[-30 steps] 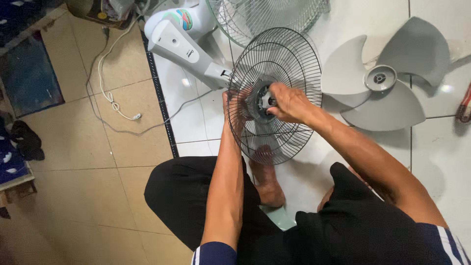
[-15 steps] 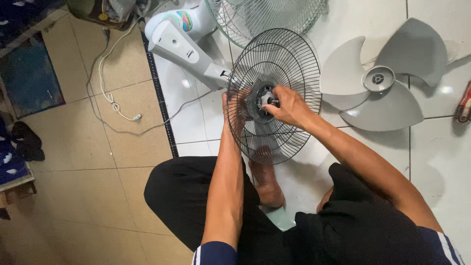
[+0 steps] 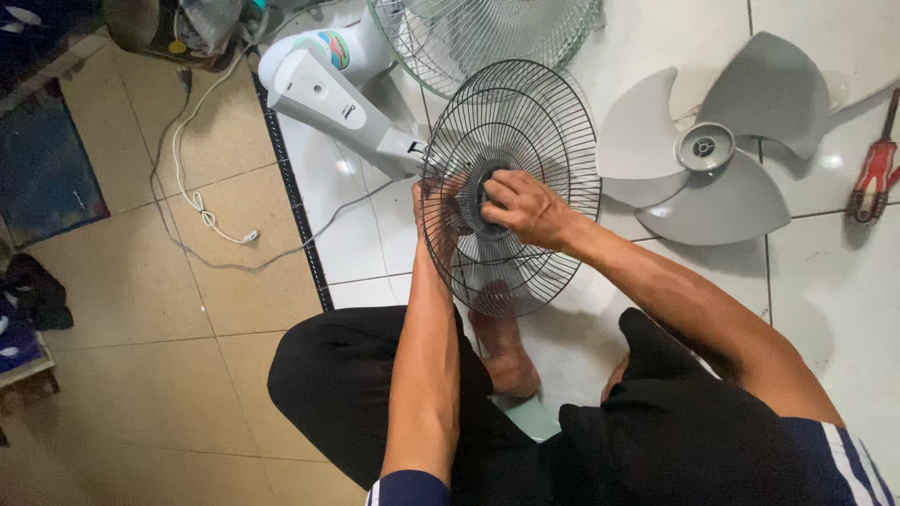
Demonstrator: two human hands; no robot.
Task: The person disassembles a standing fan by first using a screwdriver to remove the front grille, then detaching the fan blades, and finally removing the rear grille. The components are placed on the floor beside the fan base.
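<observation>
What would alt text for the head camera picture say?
A seated person's right hand grips the hub of a black wire fan guard, while the left hand steadies it from behind. A grey fan blade lies on the white tiled floor nearby.

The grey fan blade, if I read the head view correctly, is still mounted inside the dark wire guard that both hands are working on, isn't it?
Not quite. The head view shows the grey fan blade lying loose on the white floor tiles, beside the dark wire guard rather than inside it. The rest stands: the right hand is at the guard's hub and the left hand is behind its wires.
</observation>
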